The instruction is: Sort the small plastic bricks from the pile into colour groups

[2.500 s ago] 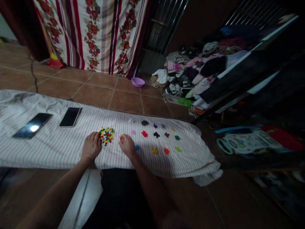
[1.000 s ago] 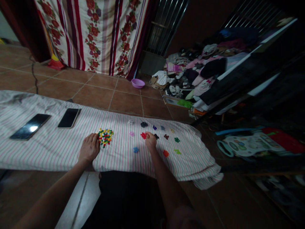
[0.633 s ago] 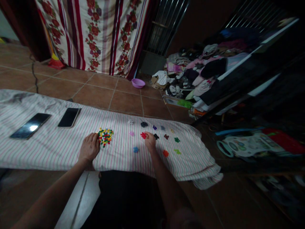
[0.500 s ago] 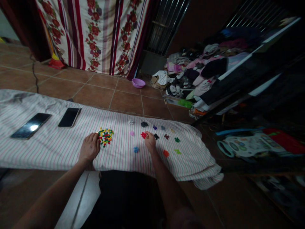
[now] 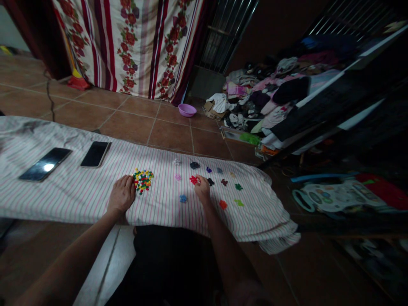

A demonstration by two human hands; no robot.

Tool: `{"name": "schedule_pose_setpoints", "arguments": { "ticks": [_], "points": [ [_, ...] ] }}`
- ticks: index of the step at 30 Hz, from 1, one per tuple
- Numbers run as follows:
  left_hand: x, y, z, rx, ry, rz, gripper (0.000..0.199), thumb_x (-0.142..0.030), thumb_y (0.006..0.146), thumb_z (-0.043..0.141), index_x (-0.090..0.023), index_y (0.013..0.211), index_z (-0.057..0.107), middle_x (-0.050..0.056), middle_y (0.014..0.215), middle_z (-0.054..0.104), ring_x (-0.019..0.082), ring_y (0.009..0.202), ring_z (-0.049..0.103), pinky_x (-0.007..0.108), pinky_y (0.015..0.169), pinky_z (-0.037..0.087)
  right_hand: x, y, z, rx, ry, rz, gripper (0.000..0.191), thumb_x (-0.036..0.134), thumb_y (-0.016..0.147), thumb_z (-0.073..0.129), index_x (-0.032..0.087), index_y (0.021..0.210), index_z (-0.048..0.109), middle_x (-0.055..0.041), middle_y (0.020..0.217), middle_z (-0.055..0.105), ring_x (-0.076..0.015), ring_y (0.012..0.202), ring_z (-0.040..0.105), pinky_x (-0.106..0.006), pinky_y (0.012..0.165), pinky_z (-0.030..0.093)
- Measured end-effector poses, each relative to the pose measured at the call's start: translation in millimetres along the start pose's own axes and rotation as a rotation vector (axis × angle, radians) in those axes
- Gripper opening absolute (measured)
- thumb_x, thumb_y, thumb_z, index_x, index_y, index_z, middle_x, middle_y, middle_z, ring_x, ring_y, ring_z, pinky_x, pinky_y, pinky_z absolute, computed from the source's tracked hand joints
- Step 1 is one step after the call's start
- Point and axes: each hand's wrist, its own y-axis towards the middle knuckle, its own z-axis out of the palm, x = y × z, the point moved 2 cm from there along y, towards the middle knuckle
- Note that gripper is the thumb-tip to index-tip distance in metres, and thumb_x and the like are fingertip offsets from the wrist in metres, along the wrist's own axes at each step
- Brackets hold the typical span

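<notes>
My left hand (image 5: 123, 193) lies on the striped cloth (image 5: 159, 212), its fingers spread loosely at the left edge of a mixed pile of small coloured pieces (image 5: 143, 180). My right hand (image 5: 202, 187) is at the small red pile (image 5: 193, 180), thumb and forefinger closed together; whatever they hold is too small to make out. Around it lie small single-colour piles, among them black (image 5: 211, 182), pink (image 5: 177, 177), blue (image 5: 182, 198), dark grey (image 5: 194, 165), white (image 5: 177, 162), orange (image 5: 222, 204), dark green (image 5: 238, 187) and light green (image 5: 239, 202).
Two phones (image 5: 45, 164) (image 5: 95, 154) lie on the cloth at the left. Beyond it, a purple basin (image 5: 187, 110) stands on the tiled floor near a curtain (image 5: 143, 51). Heaped clothes (image 5: 255, 93) and a dark slanted frame are at the right.
The view has shifted slightly, moving the scene a little to the right. Both hands stay at the same piles, with hardly any movement of their own.
</notes>
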Motion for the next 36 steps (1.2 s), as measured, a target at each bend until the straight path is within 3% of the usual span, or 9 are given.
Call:
{"name": "schedule_pose_setpoints", "arguments": {
  "ticks": [10,15,21,29,36],
  "points": [
    [0,1,-1.2,0.040,-0.021,-0.043,0.041,-0.031,0.093,0.031,-0.011,0.122,0.052,0.019,0.122,0.059,0.028,0.122,0.049,0.046,0.103,0.039,6,-4,-3,-0.069,-0.007,-0.001,0.042,0.008,0.064,0.044,0.013,0.097,0.069,-0.0114,0.095,0.067,-0.0223,0.089,0.061,-0.040,0.090,0.049],
    [-1,1,-2.4,0.039,-0.008,-0.040,0.040,-0.031,0.093,0.031,-0.011,0.120,0.054,0.018,0.120,0.060,0.028,0.120,0.049,0.045,0.103,0.039,27,-9,-5,-0.152,-0.017,-0.092,0.037,0.012,0.073,0.041,0.014,0.097,0.070,-0.0126,0.098,0.066,-0.0240,0.097,0.058,-0.042,0.093,0.046],
    [-1,1,-1.0,0.032,-0.024,-0.053,0.039,-0.030,0.092,0.033,-0.012,0.120,0.054,0.017,0.121,0.060,0.027,0.120,0.050,0.045,0.103,0.039,64,-18,10,-0.049,0.041,-0.177,0.032,0.016,0.081,0.043,0.018,0.096,0.071,-0.0097,0.096,0.066,-0.0211,0.093,0.059,-0.036,0.090,0.048],
    [0,0,-0.4,0.043,-0.032,-0.061,0.041,-0.031,0.092,0.032,-0.012,0.123,0.052,0.018,0.123,0.059,0.028,0.122,0.048,0.046,0.103,0.038,109,-49,52,0.220,0.098,-0.258,0.028,0.014,0.084,0.047,0.021,0.095,0.072,-0.0060,0.092,0.068,-0.0183,0.088,0.061,-0.030,0.084,0.049],
    [-2,1,-2.2,0.040,-0.036,-0.080,0.040,-0.031,0.092,0.032,-0.012,0.121,0.053,0.017,0.122,0.059,0.027,0.120,0.049,0.046,0.103,0.038,139,-67,74,0.389,0.085,-0.345,0.028,0.014,0.087,0.050,0.023,0.100,0.072,-0.0042,0.094,0.069,-0.0173,0.091,0.061,-0.029,0.087,0.048]
  ]
}}
